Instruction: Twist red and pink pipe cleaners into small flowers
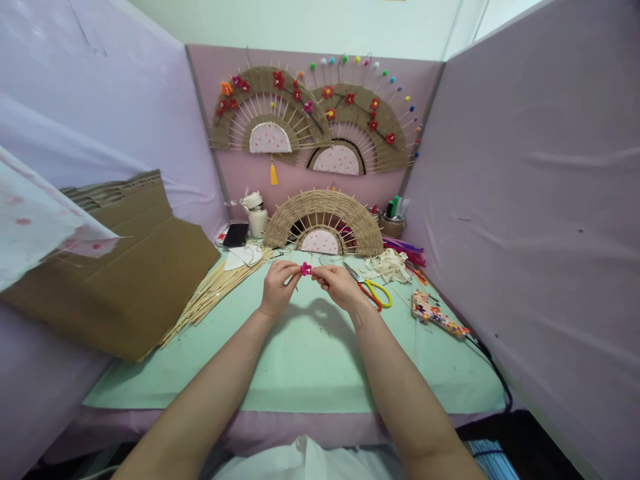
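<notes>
A small magenta pipe-cleaner flower (306, 269) with a pale centre is held just above the table between both hands. My left hand (278, 288) pinches it from the left, with a thin stem end showing below the fingers. From the right, my right hand (341, 285) has thumb and forefinger pinched at the flower's edge; any small piece between those fingertips is too small to make out. Just beyond the hands stands a twine-woven half-round fan (327, 203) with a pink-dotted centre. Scissors (375, 290) with yellow and orange handles lie beside my right wrist.
A floral glue gun (437, 313) with a black cord lies at right, near crumpled cream cloth (390, 265). Thin sticks (215, 293) and a large cardboard sheet (125, 267) are at left. Behind are a bottle (257, 217), a phone (236, 235), a pen holder (393, 225) and flower-decorated fans (385, 143).
</notes>
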`<move>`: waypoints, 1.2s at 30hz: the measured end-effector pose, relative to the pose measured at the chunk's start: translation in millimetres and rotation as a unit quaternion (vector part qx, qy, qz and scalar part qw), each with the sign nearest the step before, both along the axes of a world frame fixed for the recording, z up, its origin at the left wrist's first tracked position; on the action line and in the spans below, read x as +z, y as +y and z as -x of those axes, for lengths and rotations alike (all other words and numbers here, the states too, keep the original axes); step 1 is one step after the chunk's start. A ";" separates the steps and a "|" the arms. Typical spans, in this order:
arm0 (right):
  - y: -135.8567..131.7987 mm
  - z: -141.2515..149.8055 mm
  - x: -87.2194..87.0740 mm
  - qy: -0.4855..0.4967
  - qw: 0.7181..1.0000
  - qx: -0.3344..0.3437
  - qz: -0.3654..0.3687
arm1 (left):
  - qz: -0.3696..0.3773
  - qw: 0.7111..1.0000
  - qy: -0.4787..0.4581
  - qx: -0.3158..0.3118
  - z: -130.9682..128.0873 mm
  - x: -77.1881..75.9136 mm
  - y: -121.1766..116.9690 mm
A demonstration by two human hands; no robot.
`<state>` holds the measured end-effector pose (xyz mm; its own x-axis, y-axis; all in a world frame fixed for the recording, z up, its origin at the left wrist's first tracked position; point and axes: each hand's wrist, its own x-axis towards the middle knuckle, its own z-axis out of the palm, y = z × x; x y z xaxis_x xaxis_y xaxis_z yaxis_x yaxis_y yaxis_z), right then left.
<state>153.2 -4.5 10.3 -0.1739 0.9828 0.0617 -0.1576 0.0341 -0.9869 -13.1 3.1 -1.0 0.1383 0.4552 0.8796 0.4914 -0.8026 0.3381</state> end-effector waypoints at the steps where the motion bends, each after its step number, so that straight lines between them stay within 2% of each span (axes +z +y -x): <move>1: -0.8 0.3 0.7 0.012 1.000 0.005 0.005 | -0.008 1.000 0.005 0.005 -0.2 0.1 -0.7; 5: -3.7 1.4 3.2 0.042 0.999 0.021 0.023 | -0.031 0.999 0.031 0.019 -0.9 1.1 -3.3; 13: -5.7 2.5 5.4 0.028 0.999 0.021 0.024 | -0.057 0.996 0.060 0.037 -0.3 1.5 -4.7; 30: -4.7 6.2 -0.2 0.059 0.998 0.020 -0.014 | 0.022 0.998 -0.060 0.010 -13.0 -6.2 -4.9; 33: -5.3 6.0 1.1 0.043 0.999 0.002 -0.027 | 0.038 0.997 -0.072 -0.003 -11.8 -4.9 -4.0; 36: -8.5 5.0 7.1 0.018 0.998 -0.033 -0.046 | 0.074 0.994 -0.065 -0.042 -7.8 1.0 -3.3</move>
<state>148.2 -12.9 17.4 -0.1061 0.9820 0.1563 -0.1866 0.1347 -0.9731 -5.3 -0.2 0.0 0.0705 0.5734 0.8162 0.3690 -0.7752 0.5127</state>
